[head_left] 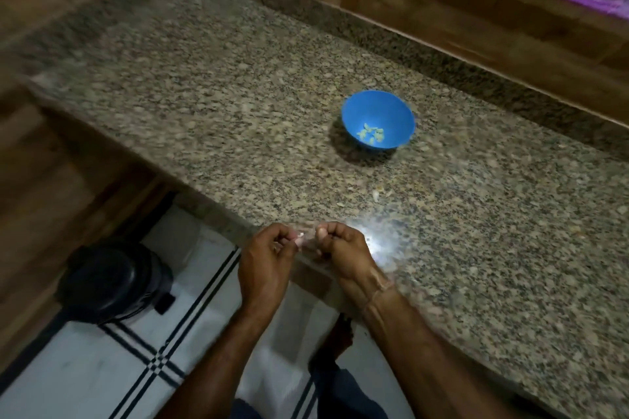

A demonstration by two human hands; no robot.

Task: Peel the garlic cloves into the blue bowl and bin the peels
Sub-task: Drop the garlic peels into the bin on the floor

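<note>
A blue bowl [378, 112] stands on the granite counter [238, 105] and holds several pale peeled garlic cloves [371, 133]. At the counter's near edge my left hand [263, 262] and my right hand [345, 248] are curled close together. A small whitish garlic clove [300, 237] is pinched between the fingertips of the two hands. A few loose bits of garlic or peel [376, 194] lie on the counter between the hands and the bowl.
A black lidded bin [109, 279] stands on the white tiled floor [102, 371] at the lower left, below the counter's end. A wood-look tiled wall [442, 0] runs behind the counter. A bright glare spot [381, 235] lies right of my hands.
</note>
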